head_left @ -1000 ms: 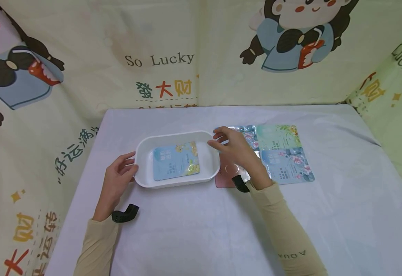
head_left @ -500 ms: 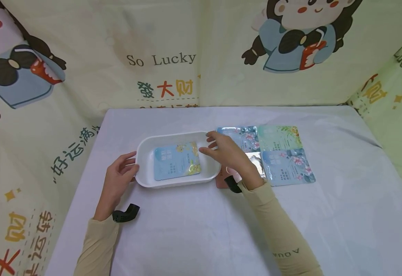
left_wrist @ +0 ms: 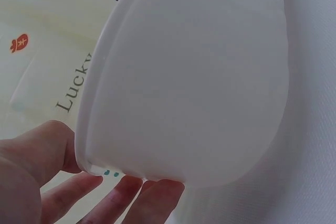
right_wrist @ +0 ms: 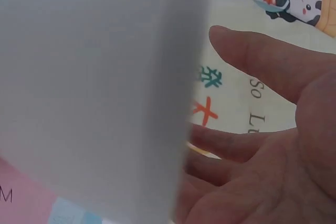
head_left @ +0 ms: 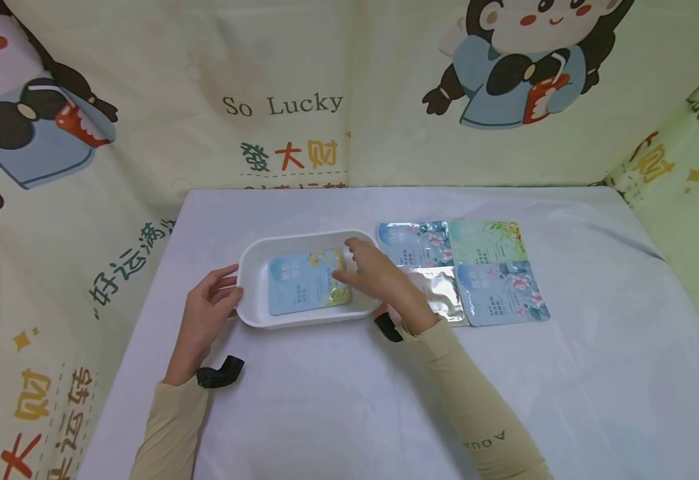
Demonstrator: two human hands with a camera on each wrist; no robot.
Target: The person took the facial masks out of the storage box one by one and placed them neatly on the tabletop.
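Observation:
A white plastic tray [head_left: 258,273] stands on the table with a flat light-blue packet [head_left: 295,283], printed with yellow flowers, lying inside it. My left hand [head_left: 205,310] holds the tray's left end, thumb at the rim and fingertips against the outer wall, as the left wrist view shows. Above the tray's right end is my right hand [head_left: 379,272], fingers spread and nothing between them; its thumb overlaps the packet's right edge in the head view. Up close in the right wrist view, the tray's wall [right_wrist: 100,77] hides part of that hand's fingers.
Right of the tray lie several flat packets: a blue one [head_left: 412,243], a green one [head_left: 487,241], another blue one [head_left: 502,293] and a shiny silver and pink one [head_left: 448,293], partly behind the right forearm. Printed cloth [head_left: 289,53] hangs behind the white table [head_left: 325,400].
My right hand has moved left from beside the tray's right edge to over its right end. The left hand stays at the left end, and the tray keeps its place.

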